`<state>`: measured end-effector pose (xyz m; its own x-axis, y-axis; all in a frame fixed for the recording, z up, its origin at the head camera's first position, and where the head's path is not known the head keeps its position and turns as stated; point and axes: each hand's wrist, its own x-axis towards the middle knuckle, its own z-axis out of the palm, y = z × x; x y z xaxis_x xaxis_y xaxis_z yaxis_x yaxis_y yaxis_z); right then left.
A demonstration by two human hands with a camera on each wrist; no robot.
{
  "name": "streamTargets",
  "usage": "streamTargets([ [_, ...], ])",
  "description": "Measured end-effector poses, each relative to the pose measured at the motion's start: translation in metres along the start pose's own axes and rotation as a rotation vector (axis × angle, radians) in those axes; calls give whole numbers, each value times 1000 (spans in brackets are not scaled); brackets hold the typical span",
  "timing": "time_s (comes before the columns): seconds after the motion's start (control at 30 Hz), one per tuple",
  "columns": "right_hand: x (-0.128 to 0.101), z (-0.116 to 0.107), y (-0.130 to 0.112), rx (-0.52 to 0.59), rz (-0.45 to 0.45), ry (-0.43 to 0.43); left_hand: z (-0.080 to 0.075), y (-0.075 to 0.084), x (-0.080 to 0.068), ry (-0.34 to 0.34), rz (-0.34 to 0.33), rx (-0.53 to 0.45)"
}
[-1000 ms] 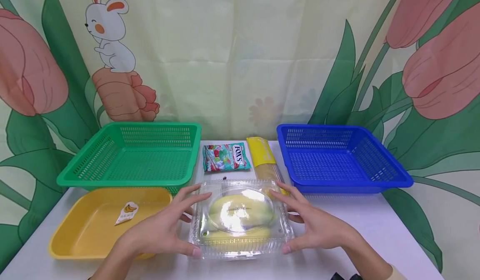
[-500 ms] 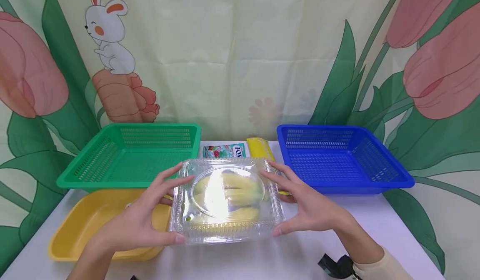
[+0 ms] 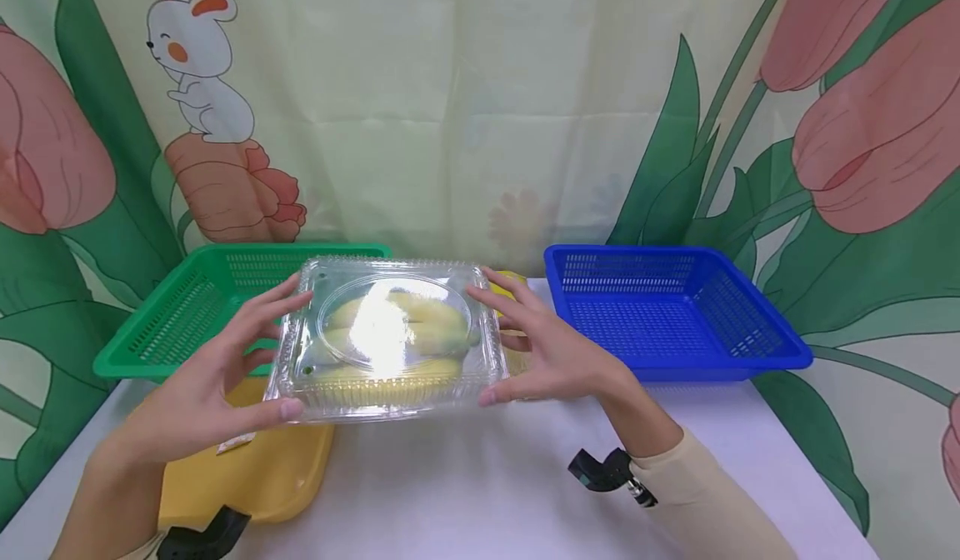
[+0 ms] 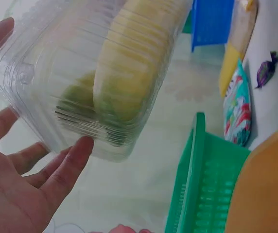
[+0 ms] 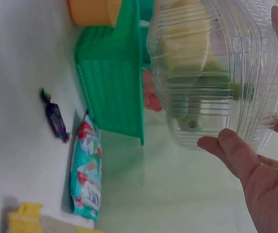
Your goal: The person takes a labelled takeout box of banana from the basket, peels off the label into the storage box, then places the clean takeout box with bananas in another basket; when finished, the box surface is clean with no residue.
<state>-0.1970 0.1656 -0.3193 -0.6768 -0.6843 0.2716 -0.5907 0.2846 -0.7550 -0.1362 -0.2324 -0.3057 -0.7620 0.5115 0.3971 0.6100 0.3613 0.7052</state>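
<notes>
A clear plastic clamshell box (image 3: 386, 335) with yellow bananas inside hangs in the air between both hands. It is above the front edge of the green basket (image 3: 187, 318) and the yellow tray (image 3: 255, 468). My left hand (image 3: 240, 360) grips its left side, thumb at the near edge and fingers along the far edge. My right hand (image 3: 540, 347) grips the right side the same way. The left wrist view has the box (image 4: 95, 73) between thumb and fingers of the left hand (image 4: 17, 194). In the right wrist view the box (image 5: 217, 68) rests against the right hand (image 5: 265, 184).
A blue basket (image 3: 675, 310) stands at the right of the white table (image 3: 487, 477). Between the baskets lie a teal candy bag (image 4: 238, 107), a small purple wrapped sweet (image 4: 267, 68) and a yellow packet (image 3: 513, 281). A flowered curtain hangs behind.
Both hands have lifted the box off the table and carried it up and to the left, from the table's middle to over the green basket's front edge.
</notes>
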Motion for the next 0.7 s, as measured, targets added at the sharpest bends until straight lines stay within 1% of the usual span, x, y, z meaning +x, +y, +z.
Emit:
streamTargets([
  [0.13,20,0,2,7,15,-1,-8,1,0,48,-21,-2],
  [0.27,39,5,6,80,27,-5,-16,0,-2,93,-48,7],
  [0.37,49,13,9,118,28,-13,-24,-5,-4,101,-47,20],
  [0.53,65,26,11,119,11,14,-40,-18,-1,107,-51,78],
  [0.63,78,33,12,116,5,27,-51,-26,1,110,-79,127],
  [0.7,86,36,12,109,7,31,-58,-30,3,109,-119,172],
])
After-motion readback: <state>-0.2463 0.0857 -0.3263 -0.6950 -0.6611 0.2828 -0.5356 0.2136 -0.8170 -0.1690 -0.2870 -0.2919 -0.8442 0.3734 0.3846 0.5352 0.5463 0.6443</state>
